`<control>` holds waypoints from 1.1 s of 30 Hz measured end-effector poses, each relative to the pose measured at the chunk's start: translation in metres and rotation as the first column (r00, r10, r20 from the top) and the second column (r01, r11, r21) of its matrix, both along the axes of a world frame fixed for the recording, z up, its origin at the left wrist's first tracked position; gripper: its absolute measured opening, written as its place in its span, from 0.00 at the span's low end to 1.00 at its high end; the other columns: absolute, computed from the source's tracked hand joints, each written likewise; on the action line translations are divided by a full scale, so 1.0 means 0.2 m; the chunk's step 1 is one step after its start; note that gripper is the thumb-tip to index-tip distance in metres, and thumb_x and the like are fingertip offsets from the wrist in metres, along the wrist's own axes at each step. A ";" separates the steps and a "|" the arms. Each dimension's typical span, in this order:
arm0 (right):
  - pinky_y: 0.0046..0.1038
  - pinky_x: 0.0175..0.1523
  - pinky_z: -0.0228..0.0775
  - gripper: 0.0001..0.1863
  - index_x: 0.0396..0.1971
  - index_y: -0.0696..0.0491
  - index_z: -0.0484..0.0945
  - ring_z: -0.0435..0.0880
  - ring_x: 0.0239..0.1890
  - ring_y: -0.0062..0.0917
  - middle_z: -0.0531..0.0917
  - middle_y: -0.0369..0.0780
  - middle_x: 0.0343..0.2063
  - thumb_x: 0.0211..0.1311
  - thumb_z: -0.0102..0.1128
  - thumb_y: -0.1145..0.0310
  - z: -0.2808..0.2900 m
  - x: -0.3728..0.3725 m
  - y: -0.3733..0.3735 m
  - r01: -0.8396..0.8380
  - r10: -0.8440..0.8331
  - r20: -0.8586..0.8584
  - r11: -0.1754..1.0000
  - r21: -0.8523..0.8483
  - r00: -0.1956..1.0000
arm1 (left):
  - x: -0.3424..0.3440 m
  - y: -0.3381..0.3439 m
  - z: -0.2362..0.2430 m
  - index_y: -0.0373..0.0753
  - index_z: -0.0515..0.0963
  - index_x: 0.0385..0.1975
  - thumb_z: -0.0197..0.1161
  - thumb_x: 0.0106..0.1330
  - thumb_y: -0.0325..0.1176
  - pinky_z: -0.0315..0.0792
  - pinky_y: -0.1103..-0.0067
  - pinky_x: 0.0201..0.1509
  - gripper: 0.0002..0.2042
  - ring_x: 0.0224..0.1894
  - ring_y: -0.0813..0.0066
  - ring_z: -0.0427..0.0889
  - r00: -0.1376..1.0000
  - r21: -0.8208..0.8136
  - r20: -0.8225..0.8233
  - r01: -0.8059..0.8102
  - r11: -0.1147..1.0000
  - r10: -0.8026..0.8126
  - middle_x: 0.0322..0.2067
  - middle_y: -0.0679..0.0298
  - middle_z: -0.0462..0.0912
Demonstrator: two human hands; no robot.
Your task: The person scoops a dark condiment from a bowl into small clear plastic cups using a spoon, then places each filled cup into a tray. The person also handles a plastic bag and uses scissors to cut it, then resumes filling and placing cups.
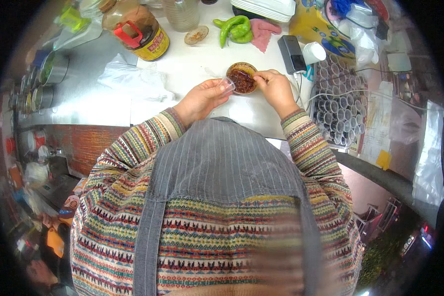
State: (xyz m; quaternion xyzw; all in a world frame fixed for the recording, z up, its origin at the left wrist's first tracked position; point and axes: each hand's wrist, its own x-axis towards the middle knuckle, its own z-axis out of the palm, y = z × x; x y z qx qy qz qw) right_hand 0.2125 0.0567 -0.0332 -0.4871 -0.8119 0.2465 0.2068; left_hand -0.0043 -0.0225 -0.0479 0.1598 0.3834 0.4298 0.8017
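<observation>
A round bowl (242,78) of dark red, oily sauce with bits in it stands on the white table in front of me. My left hand (205,98) pinches a small clear plastic cup (227,86), tilted at the bowl's left rim. Over the right rim, my right hand (275,90) has its thumb and fingers pressed together. Whatever it grips there, if anything, is too small or hidden to name.
A big brown jar (135,30) with a red handle stands far left, above a crumpled plastic bag (133,76). Green peppers (236,29), a pink cloth (265,33) and a black device (291,53) lie beyond the bowl. Many small cups (339,104) fill the right side.
</observation>
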 end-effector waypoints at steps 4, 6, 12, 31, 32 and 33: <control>0.28 0.39 0.71 0.10 0.31 0.56 0.81 0.81 0.31 0.32 0.82 0.45 0.30 0.55 0.59 0.65 -0.02 0.01 0.00 0.054 -0.059 -0.069 0.995 -0.079 0.996 | 0.00 0.01 -0.01 0.37 0.68 0.49 0.56 0.64 0.32 0.60 0.74 0.62 0.15 0.56 0.69 0.68 1.000 0.008 0.029 -0.004 1.000 0.003 0.50 0.62 0.73; 0.26 0.36 0.72 0.11 0.32 0.57 0.81 0.81 0.28 0.28 0.82 0.44 0.29 0.56 0.59 0.64 -0.02 0.01 -0.01 0.094 -0.110 -0.111 0.985 -0.144 0.988 | 0.00 0.01 -0.01 0.37 0.68 0.49 0.56 0.64 0.33 0.60 0.74 0.62 0.15 0.57 0.69 0.68 1.000 -0.002 0.018 -0.007 1.000 0.007 0.50 0.62 0.73; 0.17 0.26 0.67 0.12 0.34 0.56 0.81 0.72 0.19 0.13 0.80 0.34 0.22 0.58 0.58 0.63 -0.01 0.00 -0.01 0.158 -0.256 -0.173 0.885 -0.438 0.951 | 0.00 0.00 -0.01 0.39 0.69 0.48 0.58 0.63 0.34 0.64 0.77 0.54 0.15 0.49 0.76 0.71 0.991 -0.003 -0.135 0.012 1.000 -0.012 0.46 0.65 0.76; 0.15 0.27 0.66 0.12 0.36 0.58 0.80 0.73 0.21 0.12 0.80 0.34 0.25 0.58 0.58 0.65 0.25 0.07 0.02 0.165 -0.499 -0.518 0.812 -0.560 0.695 | 0.08 0.11 0.10 0.36 0.72 0.44 0.65 0.53 0.25 0.72 0.84 0.44 0.18 0.38 0.80 0.77 0.647 0.452 -0.717 0.147 0.880 0.260 0.36 0.64 0.79; 0.15 0.27 0.67 0.12 0.36 0.58 0.80 0.73 0.21 0.12 0.80 0.34 0.25 0.58 0.58 0.66 0.28 0.07 0.01 0.167 -0.499 -0.530 0.816 -0.553 0.685 | 0.09 0.12 0.10 0.36 0.71 0.46 0.64 0.55 0.25 0.71 0.83 0.46 0.18 0.40 0.80 0.76 0.666 0.447 -0.708 0.163 0.879 0.237 0.38 0.65 0.78; 0.15 0.27 0.67 0.11 0.36 0.58 0.80 0.73 0.21 0.12 0.80 0.33 0.25 0.58 0.58 0.66 0.30 0.06 0.00 0.163 -0.490 -0.551 0.828 -0.537 0.676 | 0.09 0.13 0.10 0.36 0.69 0.47 0.63 0.56 0.24 0.71 0.82 0.48 0.18 0.42 0.79 0.76 0.683 0.444 -0.698 0.179 0.878 0.214 0.39 0.65 0.78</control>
